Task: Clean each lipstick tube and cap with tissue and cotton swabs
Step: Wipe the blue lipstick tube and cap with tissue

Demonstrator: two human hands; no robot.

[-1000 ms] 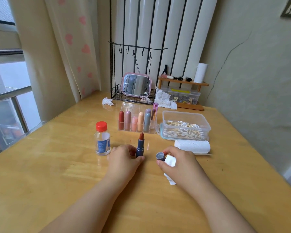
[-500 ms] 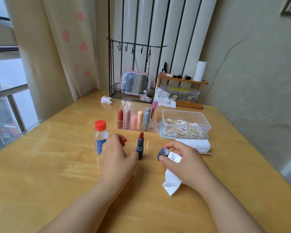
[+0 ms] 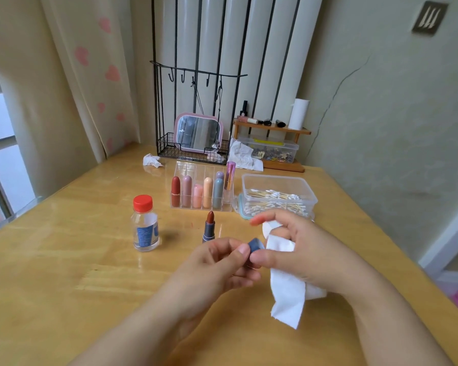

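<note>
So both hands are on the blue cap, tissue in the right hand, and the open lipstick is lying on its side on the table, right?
Not quite: the head view shows the open lipstick standing upright, not on its side. Both the left hand and the right hand do hold the blue cap, tissue in the right.

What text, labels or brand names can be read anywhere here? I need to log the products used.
Nothing is legible.
Blue label on the clear plastic bottle with the red cap: print too small and blurred to read.
Dark plaque with pale marks high on the wall: a sign or ornament, no readable letters.
Open dark blue lipstick tube: no visible lettering.
</note>
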